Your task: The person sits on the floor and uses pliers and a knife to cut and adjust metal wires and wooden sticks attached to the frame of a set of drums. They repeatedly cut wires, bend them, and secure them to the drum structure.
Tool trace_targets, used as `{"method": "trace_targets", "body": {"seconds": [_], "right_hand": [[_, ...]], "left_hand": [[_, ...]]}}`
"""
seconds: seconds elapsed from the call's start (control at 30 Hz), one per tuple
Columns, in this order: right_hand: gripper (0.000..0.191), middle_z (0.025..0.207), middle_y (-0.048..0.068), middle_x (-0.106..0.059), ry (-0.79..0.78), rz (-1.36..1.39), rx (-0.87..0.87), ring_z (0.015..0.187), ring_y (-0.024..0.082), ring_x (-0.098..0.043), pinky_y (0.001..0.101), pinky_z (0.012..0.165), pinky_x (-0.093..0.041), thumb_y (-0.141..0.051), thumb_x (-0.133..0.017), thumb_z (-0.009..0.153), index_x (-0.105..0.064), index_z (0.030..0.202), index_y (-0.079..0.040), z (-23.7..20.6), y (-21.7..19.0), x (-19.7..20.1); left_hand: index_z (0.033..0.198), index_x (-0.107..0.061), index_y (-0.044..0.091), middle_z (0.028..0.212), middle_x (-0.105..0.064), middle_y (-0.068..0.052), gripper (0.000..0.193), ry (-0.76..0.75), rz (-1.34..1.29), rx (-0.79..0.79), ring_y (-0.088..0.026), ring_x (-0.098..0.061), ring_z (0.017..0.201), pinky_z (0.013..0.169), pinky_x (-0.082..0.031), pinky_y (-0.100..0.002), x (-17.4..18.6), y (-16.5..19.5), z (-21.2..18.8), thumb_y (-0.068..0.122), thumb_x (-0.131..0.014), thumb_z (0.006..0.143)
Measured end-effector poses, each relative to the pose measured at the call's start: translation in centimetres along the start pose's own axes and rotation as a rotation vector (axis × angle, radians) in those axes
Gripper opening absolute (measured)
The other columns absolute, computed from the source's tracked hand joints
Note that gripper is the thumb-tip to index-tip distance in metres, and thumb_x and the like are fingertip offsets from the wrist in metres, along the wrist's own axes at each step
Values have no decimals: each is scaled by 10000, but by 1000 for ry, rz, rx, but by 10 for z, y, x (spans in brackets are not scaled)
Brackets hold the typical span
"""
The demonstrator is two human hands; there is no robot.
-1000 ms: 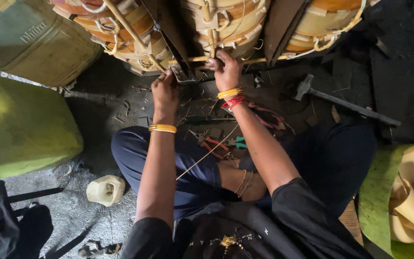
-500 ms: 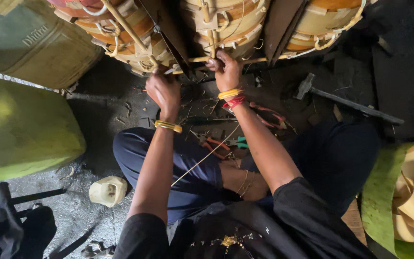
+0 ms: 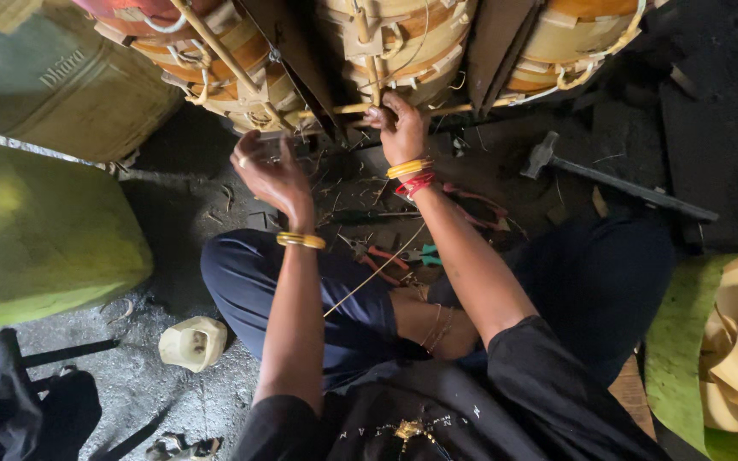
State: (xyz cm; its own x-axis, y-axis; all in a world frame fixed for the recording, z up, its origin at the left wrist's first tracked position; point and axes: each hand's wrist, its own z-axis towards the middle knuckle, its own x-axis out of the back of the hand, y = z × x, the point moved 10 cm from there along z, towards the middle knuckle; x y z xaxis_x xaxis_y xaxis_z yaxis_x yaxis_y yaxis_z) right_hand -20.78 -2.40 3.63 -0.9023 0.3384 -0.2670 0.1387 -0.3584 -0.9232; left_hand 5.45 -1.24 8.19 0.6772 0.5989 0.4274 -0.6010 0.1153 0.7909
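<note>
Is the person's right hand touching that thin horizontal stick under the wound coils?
Touching. The head view shows the right hand with its fingers curled onto the thin stick below the middle coil. The left hand hangs open, apart from it.

A single head-worn view is given, aimed steeply down over the seated person's lap and arms. The floor (image 3: 172, 401) is seen close below, filling 6 to 9 o'clock. The wound coils (image 3: 403, 43) are caught at 12 o'clock, at arm's reach. No second view is offered for overlap.
</note>
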Motion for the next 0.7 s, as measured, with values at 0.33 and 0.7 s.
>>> {"method": "trace_targets", "body": {"seconds": [0.33, 0.7], "right_hand": [[171, 978, 109, -745, 5, 3, -24, 862, 185, -773, 298, 772, -653, 80, -584, 985, -636, 1146, 54, 1, 13, 3], [189, 978, 100, -743, -8, -24, 1, 892, 181, -781, 307, 814, -665, 131, -549, 973, -638, 1121, 53, 0, 4, 2]], "left_hand": [[1249, -640, 104, 1319, -588, -101, 474, -109, 596, -587, -304, -479, 1301, 1041, -310, -518, -38, 19, -30, 375, -782, 885], [965, -725, 79, 888, -699, -55, 80, -50, 373, -454, -237, -621, 838, 947, -395, -467, -37, 33, -19, 136, -746, 912]]}}
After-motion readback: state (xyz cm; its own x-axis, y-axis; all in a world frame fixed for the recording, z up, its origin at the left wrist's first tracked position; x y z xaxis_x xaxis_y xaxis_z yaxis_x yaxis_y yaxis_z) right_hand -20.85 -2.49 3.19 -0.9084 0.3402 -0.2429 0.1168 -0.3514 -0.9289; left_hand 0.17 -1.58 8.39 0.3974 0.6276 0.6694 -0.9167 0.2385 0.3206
